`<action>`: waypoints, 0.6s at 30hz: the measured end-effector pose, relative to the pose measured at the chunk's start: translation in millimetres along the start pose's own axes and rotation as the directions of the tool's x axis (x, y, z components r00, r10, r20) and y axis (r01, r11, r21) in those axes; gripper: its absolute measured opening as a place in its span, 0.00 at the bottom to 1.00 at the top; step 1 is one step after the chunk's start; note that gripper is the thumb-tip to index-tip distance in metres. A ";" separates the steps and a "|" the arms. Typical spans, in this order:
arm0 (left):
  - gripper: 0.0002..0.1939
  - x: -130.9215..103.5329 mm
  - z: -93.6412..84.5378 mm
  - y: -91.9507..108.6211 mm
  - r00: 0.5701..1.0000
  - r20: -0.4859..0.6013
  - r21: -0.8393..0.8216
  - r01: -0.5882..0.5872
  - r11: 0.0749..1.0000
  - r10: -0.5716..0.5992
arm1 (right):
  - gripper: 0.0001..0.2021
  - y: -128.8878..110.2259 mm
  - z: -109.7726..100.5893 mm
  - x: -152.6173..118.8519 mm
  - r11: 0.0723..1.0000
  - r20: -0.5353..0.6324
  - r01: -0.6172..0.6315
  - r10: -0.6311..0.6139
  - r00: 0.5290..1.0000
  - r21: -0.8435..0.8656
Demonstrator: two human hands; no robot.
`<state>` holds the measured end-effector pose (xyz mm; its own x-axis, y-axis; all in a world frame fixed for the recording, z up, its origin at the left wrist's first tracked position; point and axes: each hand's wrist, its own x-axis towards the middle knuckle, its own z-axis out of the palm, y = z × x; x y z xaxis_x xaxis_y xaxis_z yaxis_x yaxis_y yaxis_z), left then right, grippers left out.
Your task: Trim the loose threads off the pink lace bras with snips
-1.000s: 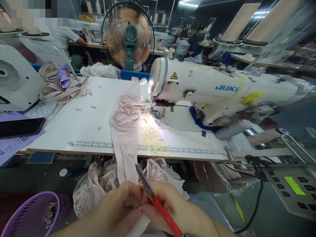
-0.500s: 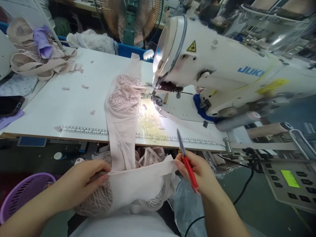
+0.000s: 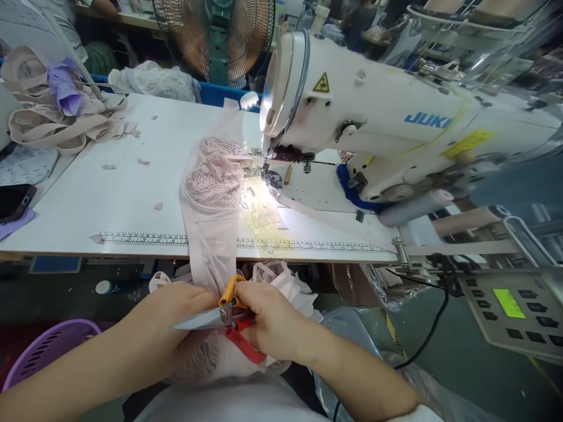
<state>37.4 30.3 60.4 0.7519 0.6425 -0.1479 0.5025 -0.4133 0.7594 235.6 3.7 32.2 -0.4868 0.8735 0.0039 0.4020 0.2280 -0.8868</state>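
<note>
Scissors point(image 3: 222, 317) with red and orange handles are in my right hand point(image 3: 275, 319), whose fingers are closed around them. Their blades point left, over the back of my left hand point(image 3: 171, 313). My left hand is closed on the pale pink garment point(image 3: 229, 351) at the lap; its fingertips are mostly hidden behind the scissors. Lace cups show beneath both hands. A pale pink lace piece point(image 3: 215, 181) lies on the white table point(image 3: 132, 205) and hangs over its front edge towards my hands.
A white sewing machine point(image 3: 373, 99) with its lamp lit stands right of the lace piece. A fan point(image 3: 219, 41) is behind the table. Fabric straps point(image 3: 57, 129) and a phone point(image 3: 16, 201) lie left, a purple basket point(image 3: 53, 351) stands below, and a control panel point(image 3: 514, 310) is at right.
My right hand has moved left with the scissors, which now point left instead of up. My left hand has shifted right, and the two hands are now close together over the garment.
</note>
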 end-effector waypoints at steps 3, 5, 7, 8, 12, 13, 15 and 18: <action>0.11 -8.6 -6.1 -8.0 0.991 0.032 0.256 -0.134 0.957 0.130 | 0.17 3.6 0.2 -2.6 0.994 -0.001 -0.043 0.044 0.999 0.097; 0.15 -17.9 -12.5 -16.8 0.987 0.005 0.351 -0.151 0.924 0.160 | 0.16 5.0 -2.3 -5.9 0.991 -0.003 -0.053 0.054 0.999 0.124; 0.16 -28.3 -17.7 -26.3 0.983 -0.075 0.420 -0.119 0.900 0.165 | 0.17 6.3 -4.1 -8.4 0.989 -0.025 -0.050 0.054 0.998 0.140; 0.16 -33.3 -19.4 -30.6 0.979 -0.139 0.426 -0.078 0.901 0.151 | 0.17 7.0 -4.6 -9.1 0.987 -0.038 -0.043 0.050 0.998 0.152; 0.09 -49.8 -21.7 -41.6 0.910 -0.415 0.241 0.095 0.966 0.014 | 0.16 9.3 -6.6 -9.6 0.972 -0.059 -0.045 0.060 0.996 0.229; 0.08 -52.9 -22.3 -42.5 0.891 -0.454 0.193 0.092 0.977 0.006 | 0.15 9.6 -7.5 -9.6 0.969 -0.055 -0.051 0.067 0.996 0.244; 0.08 -57.6 -24.5 -42.0 0.864 -0.503 0.123 0.080 0.989 -0.008 | 0.15 10.0 -10.1 -9.8 0.962 -0.049 -0.059 0.074 0.996 0.266; 0.06 -59.5 -28.2 -36.2 0.855 -0.511 0.027 0.115 0.993 -0.085 | 0.16 10.9 -14.3 -10.8 0.966 -0.044 -0.048 0.061 0.997 0.256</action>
<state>-37.6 25.2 59.6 0.3822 0.9144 0.1333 0.5969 -0.3544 0.7198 256.4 2.9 29.1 -0.4270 0.9037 -0.0302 0.2132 0.0682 -0.9746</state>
